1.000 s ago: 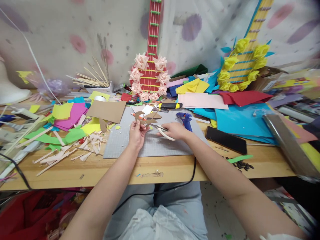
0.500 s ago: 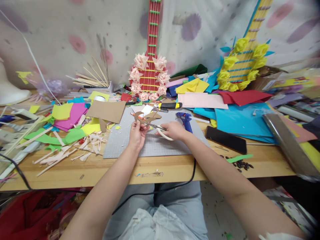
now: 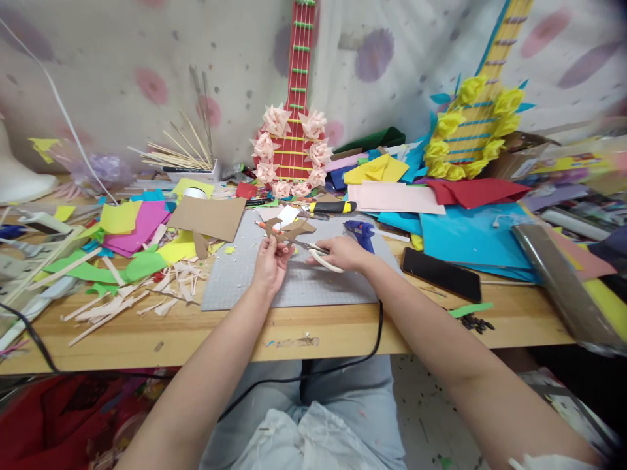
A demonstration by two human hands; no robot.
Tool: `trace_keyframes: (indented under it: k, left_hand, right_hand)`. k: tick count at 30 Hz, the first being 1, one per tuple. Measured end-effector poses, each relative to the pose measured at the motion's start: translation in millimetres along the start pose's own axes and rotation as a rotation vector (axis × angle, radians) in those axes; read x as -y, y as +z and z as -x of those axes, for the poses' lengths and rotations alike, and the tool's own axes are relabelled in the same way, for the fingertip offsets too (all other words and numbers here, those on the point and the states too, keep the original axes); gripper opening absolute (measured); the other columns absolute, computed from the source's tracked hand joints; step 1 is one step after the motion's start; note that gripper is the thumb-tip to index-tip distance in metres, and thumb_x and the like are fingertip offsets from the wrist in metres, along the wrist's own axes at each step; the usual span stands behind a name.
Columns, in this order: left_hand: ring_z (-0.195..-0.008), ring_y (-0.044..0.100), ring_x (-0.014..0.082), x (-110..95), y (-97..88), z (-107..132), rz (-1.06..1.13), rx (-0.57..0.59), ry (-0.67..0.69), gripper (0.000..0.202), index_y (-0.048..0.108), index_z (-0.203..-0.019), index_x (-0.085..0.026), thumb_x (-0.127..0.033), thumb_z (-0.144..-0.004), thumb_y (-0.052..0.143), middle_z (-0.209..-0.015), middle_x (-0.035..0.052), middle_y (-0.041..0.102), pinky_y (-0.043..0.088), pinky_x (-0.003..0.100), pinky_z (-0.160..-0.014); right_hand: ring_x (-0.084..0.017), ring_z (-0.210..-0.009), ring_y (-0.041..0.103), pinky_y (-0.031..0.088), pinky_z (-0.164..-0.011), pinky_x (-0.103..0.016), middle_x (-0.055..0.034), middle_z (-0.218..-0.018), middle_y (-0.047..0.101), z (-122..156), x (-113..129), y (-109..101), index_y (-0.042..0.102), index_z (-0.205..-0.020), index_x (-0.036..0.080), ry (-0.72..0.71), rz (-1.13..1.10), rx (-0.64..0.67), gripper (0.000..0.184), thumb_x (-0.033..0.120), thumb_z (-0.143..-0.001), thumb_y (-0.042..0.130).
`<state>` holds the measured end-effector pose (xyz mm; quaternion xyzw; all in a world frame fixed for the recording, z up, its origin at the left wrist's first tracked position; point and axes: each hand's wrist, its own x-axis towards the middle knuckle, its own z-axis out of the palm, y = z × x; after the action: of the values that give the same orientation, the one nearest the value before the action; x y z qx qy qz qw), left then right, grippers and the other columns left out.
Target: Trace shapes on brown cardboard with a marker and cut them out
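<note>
My left hand (image 3: pixel 271 264) pinches a small piece of brown paper (image 3: pixel 270 230) above the grey cutting mat (image 3: pixel 235 281). My right hand (image 3: pixel 345 253) is closed round white-handled scissors (image 3: pixel 326 260), whose blades point left at the brown paper beside my left fingertips. Whether the blades touch the paper is too small to tell. Behind the fingers, more brown paper (image 3: pixel 300 228) and an orange-and-white pen-like stick (image 3: pixel 262 224) lie on the mat. A blue glue gun (image 3: pixel 361 234) rests just beyond my right hand.
A black phone (image 3: pixel 441 273) lies right of the mat, blue sheets (image 3: pixel 470 235) behind it. Paper scraps (image 3: pixel 108 303) and a brown sheet (image 3: pixel 209 219) are at left. A red paper guitar (image 3: pixel 292 156) and a yellow one (image 3: pixel 467 130) stand at the back. A black cable (image 3: pixel 377 339) hangs over the edge.
The right hand and scissors have shifted very slightly to the right. My left hand keeps its pinch on the brown paper. The whole view has moved a little.
</note>
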<state>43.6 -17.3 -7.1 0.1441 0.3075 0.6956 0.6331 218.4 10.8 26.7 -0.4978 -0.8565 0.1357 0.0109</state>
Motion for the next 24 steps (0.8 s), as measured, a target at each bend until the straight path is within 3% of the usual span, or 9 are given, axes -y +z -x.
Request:
trace_keyframes:
  k: [8,12,18,24]
  left_hand:
    - [-0.043,0.051,0.0024,-0.2,0.3,0.2,0.017,-0.007,-0.035,0.016,0.048,-0.069,-0.017,-0.022,-0.081,0.057,-0.049,-0.0071,0.054,0.051,0.016,-0.06]
    - [-0.045,0.053,0.0061,-2.7,-2.6,-1.3,-0.083,0.048,-0.059,0.015,0.052,-0.074,-0.016,-0.028,-0.082,0.054,-0.051,-0.0036,0.057,0.053,0.022,-0.058]
    - [-0.039,0.045,0.0046,-5.4,-7.6,-7.2,-0.309,0.088,0.12,0.027,0.049,-0.072,-0.017,-0.039,-0.071,0.064,-0.047,-0.0065,0.051,0.049,0.018,-0.045]
    - [-0.039,0.045,0.0027,-2.6,-5.6,-7.3,-0.238,0.058,0.099,0.026,0.045,-0.068,-0.016,-0.034,-0.073,0.064,-0.047,-0.0076,0.05,0.05,0.016,-0.048]
  right_hand:
    - [-0.014,-0.065,0.052,0.025,-0.053,-0.023,-0.0045,-0.076,0.065,-2.8,4.8,2.1,0.065,-0.082,0.021,0.015,-0.003,-0.019,0.057,0.07,-0.073,0.039]
    - [-0.013,-0.063,0.05,0.026,-0.054,-0.022,-0.0023,-0.073,0.064,0.0,2.9,1.7,0.065,-0.081,0.021,0.024,-0.092,-0.007,0.055,0.069,-0.072,0.04]
    - [-0.012,-0.063,0.05,0.026,-0.054,-0.021,-0.0004,-0.071,0.063,4.0,-2.6,-5.7,0.066,-0.081,0.022,0.029,-0.15,0.035,0.054,0.07,-0.069,0.044]
    - [-0.013,-0.063,0.051,0.025,-0.054,-0.022,-0.0022,-0.073,0.065,3.6,1.2,-1.4,0.067,-0.083,0.022,0.033,-0.097,0.009,0.057,0.071,-0.071,0.041]
